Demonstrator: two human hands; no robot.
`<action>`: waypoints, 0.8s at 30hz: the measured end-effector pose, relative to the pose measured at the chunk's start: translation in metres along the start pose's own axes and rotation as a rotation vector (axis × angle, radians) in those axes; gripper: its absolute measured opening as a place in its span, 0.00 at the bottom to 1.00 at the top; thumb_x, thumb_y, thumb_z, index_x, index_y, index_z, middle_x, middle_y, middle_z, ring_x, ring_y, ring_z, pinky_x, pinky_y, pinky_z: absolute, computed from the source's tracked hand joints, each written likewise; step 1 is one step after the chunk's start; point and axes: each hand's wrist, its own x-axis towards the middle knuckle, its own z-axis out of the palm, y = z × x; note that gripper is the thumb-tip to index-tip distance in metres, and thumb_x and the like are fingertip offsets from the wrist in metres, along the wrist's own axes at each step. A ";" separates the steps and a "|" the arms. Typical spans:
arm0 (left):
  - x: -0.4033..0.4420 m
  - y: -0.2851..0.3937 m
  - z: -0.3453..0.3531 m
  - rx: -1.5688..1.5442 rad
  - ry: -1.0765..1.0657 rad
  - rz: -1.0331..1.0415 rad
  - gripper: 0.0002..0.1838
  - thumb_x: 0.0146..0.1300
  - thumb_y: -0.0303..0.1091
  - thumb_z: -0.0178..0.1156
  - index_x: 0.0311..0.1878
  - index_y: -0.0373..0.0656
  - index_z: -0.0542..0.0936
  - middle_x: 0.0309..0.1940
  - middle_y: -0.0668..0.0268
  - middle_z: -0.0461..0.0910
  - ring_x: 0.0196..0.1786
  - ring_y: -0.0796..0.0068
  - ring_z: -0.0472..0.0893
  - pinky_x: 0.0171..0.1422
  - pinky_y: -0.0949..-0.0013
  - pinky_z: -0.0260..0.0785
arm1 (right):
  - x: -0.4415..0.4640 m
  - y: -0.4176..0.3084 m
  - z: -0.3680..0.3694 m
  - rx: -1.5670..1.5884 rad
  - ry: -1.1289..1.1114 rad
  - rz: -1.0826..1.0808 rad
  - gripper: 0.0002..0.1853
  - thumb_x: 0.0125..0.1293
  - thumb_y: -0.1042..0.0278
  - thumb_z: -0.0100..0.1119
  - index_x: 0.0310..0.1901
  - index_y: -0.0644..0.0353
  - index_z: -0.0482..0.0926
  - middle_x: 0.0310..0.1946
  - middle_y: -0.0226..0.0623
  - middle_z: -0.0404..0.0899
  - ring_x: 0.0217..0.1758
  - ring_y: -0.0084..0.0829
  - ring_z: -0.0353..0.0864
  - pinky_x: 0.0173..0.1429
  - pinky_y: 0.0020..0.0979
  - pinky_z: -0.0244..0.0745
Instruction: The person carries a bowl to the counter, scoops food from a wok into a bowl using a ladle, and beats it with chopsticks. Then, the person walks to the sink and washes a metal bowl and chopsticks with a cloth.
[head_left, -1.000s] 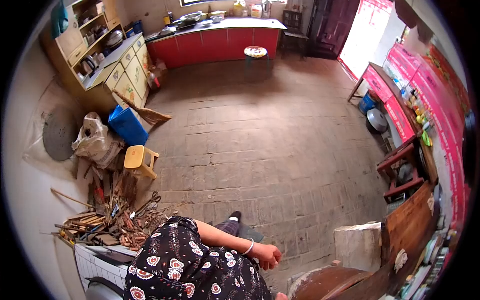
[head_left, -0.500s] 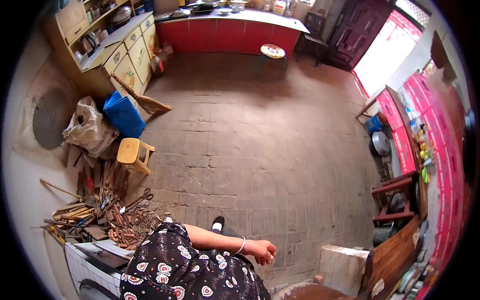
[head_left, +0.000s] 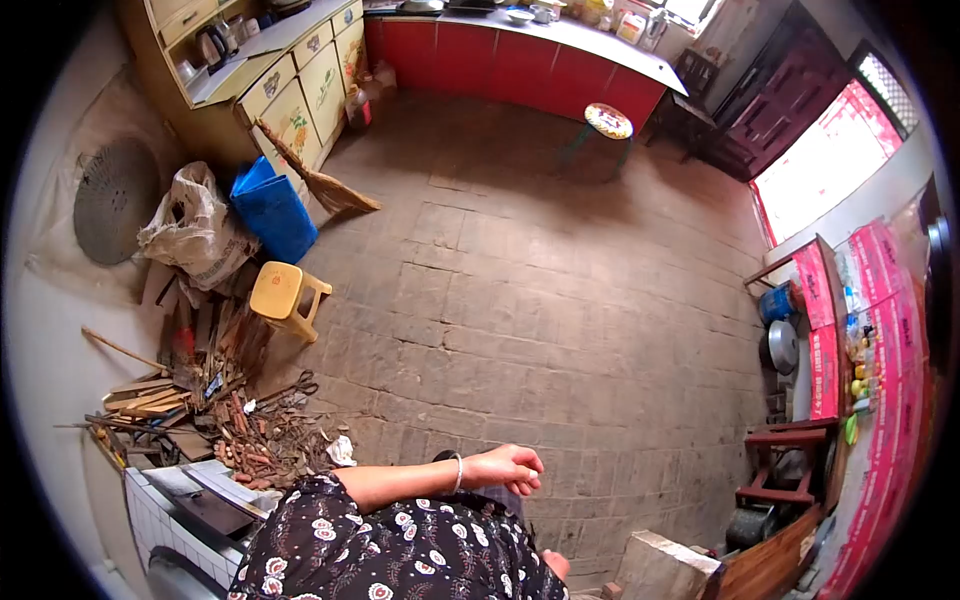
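My left hand (head_left: pixel 505 468), with a pale bangle (head_left: pixel 459 472) on the wrist, reaches across in front of my body above the brick floor. Its fingers are curled together, and a small whitish spot shows at the fingertips, too small to name. Only a sliver of my right hand (head_left: pixel 556 565) shows past the patterned black sleeve at the bottom; its fingers are mostly hidden. Beyond the left forearm, a pile of firewood and corncobs (head_left: pixel 265 440) lies on the floor, with a crumpled white paper (head_left: pixel 341 451) at its edge.
A yellow stool (head_left: pixel 278 291), a blue folded bag (head_left: pixel 273 212), a woven sack (head_left: pixel 195 235) and a broom (head_left: pixel 335 190) stand on the left. A tiled stove (head_left: pixel 180 520) is near left. A wooden board (head_left: pixel 660 565) stands near right, beside a dark red wooden rack (head_left: pixel 780 465). A round stool (head_left: pixel 608 121) stands farther back.
The view has turned left and shifted, so the room's things sit farther right or lower. My left hand has risen slightly, and part of my right hand has come into view.
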 end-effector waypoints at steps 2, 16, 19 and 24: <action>-0.003 0.009 -0.016 -0.028 0.047 0.028 0.17 0.64 0.34 0.52 0.53 0.35 0.68 0.44 0.59 0.77 0.43 0.74 0.79 0.45 0.72 0.73 | 0.026 -0.020 -0.021 0.019 0.071 -0.089 0.12 0.52 0.59 0.52 0.22 0.58 0.78 0.21 0.42 0.77 0.23 0.42 0.76 0.28 0.42 0.68; 0.000 0.142 -0.148 -0.111 0.492 0.206 0.19 0.64 0.36 0.55 0.53 0.34 0.69 0.47 0.54 0.78 0.45 0.68 0.80 0.49 0.68 0.73 | 0.298 -0.171 -0.125 0.365 0.051 -0.239 0.10 0.56 0.66 0.56 0.27 0.65 0.81 0.18 0.36 0.79 0.19 0.25 0.78 0.24 0.28 0.72; 0.003 0.161 -0.171 -0.170 0.571 0.208 0.19 0.64 0.37 0.55 0.53 0.35 0.69 0.46 0.54 0.78 0.45 0.67 0.80 0.49 0.68 0.73 | 0.331 -0.246 -0.182 0.388 0.000 -0.247 0.09 0.55 0.68 0.56 0.28 0.66 0.81 0.20 0.36 0.80 0.21 0.26 0.79 0.28 0.28 0.74; 0.002 0.187 -0.212 -0.249 0.641 0.246 0.19 0.64 0.39 0.54 0.52 0.35 0.69 0.46 0.53 0.78 0.45 0.65 0.81 0.49 0.68 0.74 | 0.390 -0.381 -0.277 0.403 -0.153 -0.193 0.09 0.56 0.69 0.55 0.30 0.67 0.81 0.22 0.36 0.81 0.22 0.24 0.79 0.29 0.26 0.75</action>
